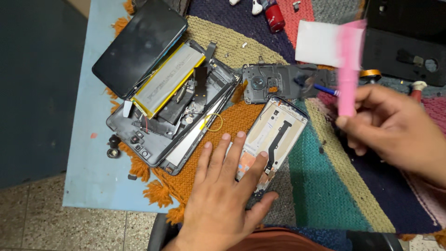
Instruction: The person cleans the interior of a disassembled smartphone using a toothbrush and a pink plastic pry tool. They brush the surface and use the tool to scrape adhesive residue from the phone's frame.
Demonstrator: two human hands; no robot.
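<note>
My left hand (pixel 223 190) lies flat with fingers spread, pressing the lower end of an opened phone frame (pixel 278 128) that rests on a knitted multicoloured mat (pixel 325 186). My right hand (pixel 395 128) is raised at the right and grips a pink stick-like tool (pixel 348 69), blurred by motion, above the mat. A dark phone midframe piece with a camera ring (pixel 274 83) lies just beyond the frame.
A pile of dismantled phone parts (pixel 186 111) with a silver-and-yellow battery (pixel 169 79) and a black screen (pixel 139 44) sits at the left on a light blue table (pixel 93 162). A small yellow ring (pixel 213 122), a red bottle (pixel 274 16), white paper (pixel 320 44) and black covers (pixel 409 46) lie around.
</note>
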